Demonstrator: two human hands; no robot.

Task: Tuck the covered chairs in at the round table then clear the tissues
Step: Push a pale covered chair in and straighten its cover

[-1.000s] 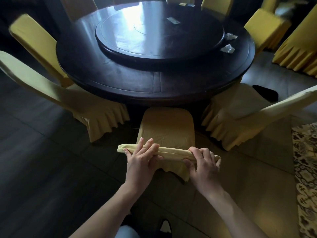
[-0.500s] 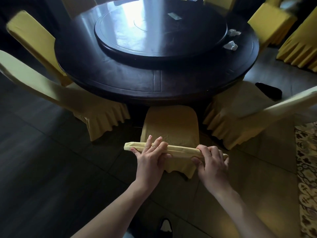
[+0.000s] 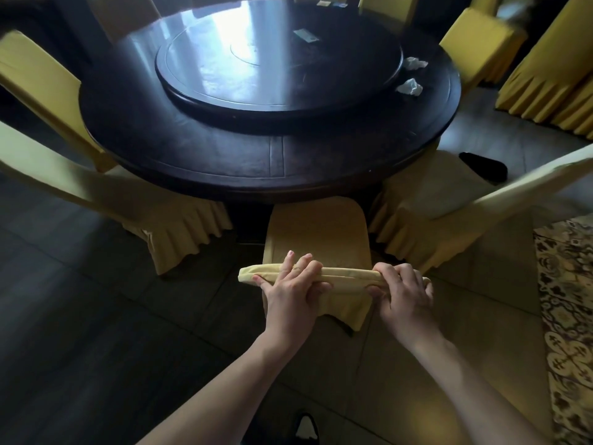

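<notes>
Both hands grip the chair [image 3: 316,234] by its top rail — left hand [image 3: 290,289] fingers draped over it, right hand [image 3: 402,292] curled round. The rail runs crosswise; the table [image 3: 269,155] lies straight ahead, seat partly under.

- Yellow-covered chair [image 3: 316,231] stands upright at the near edge of the dark round table [image 3: 276,162], its seat partly under the rim.
- Two crumpled white tissues [image 3: 409,87] lie on the tabletop's right side, just beside the raised turntable.
</notes>
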